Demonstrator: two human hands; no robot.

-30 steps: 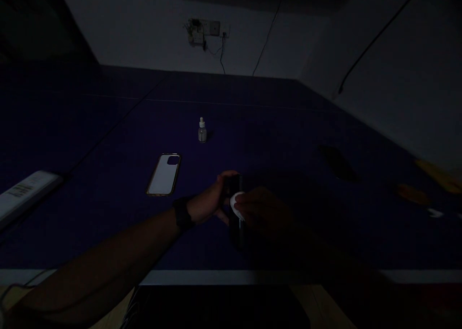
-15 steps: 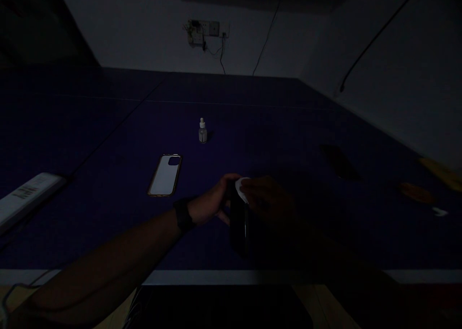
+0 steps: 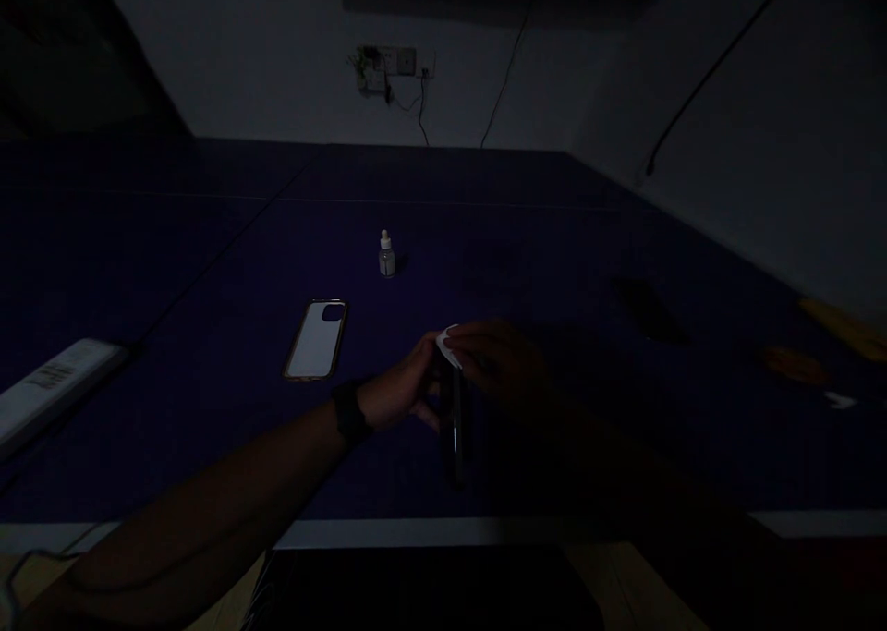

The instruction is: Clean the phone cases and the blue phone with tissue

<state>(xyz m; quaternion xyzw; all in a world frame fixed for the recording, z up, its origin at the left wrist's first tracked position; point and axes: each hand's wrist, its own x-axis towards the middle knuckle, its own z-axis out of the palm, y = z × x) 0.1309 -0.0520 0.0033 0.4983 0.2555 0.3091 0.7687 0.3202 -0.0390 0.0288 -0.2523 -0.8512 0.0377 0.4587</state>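
Note:
My left hand (image 3: 408,386), with a dark band on its wrist, is closed round the upper part of a dark phone (image 3: 455,432). The phone is tilted nearly edge-on, and a thin bright line runs along its side. In the fingers of my right hand (image 3: 499,358) is a white cotton pad (image 3: 449,345), pressed to the phone's top end. Deep shadow hides much of the right hand and the phone's faces. To the left lies a phone case (image 3: 315,340) with a pale back and a camera cut-out. Behind it stands a small dropper bottle (image 3: 386,260).
A white power strip (image 3: 59,382) lies at the left of the dark blue table (image 3: 228,446). On the right are a dark flat object (image 3: 650,309), an orange-brown item (image 3: 795,365), a small white piece (image 3: 840,399) and something yellow (image 3: 845,329). Sockets (image 3: 388,61) sit on the back wall.
The phone has turned from showing a broad face to nearly edge-on. My right hand and the cotton pad have shifted slightly left and up along the phone's top end.

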